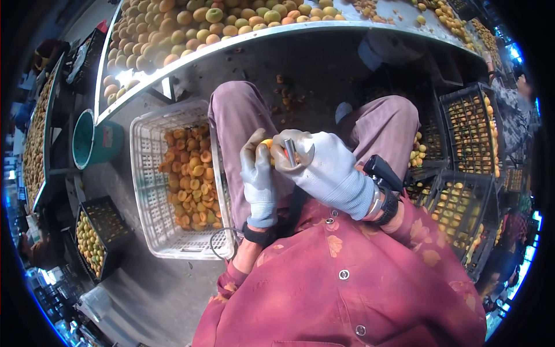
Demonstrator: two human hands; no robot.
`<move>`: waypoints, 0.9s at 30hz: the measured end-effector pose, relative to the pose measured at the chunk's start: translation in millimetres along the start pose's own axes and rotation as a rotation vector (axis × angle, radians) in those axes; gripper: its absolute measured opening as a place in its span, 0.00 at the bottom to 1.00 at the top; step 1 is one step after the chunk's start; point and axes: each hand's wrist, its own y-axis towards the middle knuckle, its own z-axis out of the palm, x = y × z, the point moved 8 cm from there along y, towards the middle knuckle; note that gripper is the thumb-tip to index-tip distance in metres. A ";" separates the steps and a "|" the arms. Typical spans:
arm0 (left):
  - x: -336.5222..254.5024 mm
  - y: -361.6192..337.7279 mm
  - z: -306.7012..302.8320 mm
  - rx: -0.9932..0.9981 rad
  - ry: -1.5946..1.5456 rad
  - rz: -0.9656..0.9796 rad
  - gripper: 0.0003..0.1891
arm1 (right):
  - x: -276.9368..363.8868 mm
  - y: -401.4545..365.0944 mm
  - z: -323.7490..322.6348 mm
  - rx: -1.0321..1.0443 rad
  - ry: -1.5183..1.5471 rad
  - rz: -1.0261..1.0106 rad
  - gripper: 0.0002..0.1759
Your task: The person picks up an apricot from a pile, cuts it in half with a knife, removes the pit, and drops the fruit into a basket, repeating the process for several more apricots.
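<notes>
My left hand point(258, 182), in a pale glove with a stained palm and fingers, is closed around an apricot point(266, 143), of which only a small yellow-orange part shows. Pressed close beside it, my right hand point(324, 162), gloved too, is wrapped around a short metal tool point(289, 152). The tool's working end is hidden by the fingers. Both hands are above my lap, between my knees. To the left of my leg stands a white plastic crate point(143, 173) holding many opened apricot halves point(193, 185).
Ahead is a metal-edged table point(243, 33) heaped with whole apricots point(173, 26). A green bucket point(110, 139) stands at its left leg. Black crates point(468, 133) of apricots are stacked on the right, another crate point(107, 228) at lower left. Fruit scraps point(287, 98) lie on the floor.
</notes>
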 end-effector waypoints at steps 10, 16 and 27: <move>-1.9 -0.4 0.7 0.028 0.011 -0.002 0.20 | -24.1 -2.8 0.8 0.023 0.076 0.049 0.10; -6.5 -3.8 6.1 0.092 0.090 -0.013 0.22 | -31.6 -0.3 0.6 0.095 0.154 0.335 0.14; 3.4 -6.8 4.5 0.126 0.073 -0.007 0.23 | -40.4 22.7 7.7 0.237 -0.055 0.311 0.17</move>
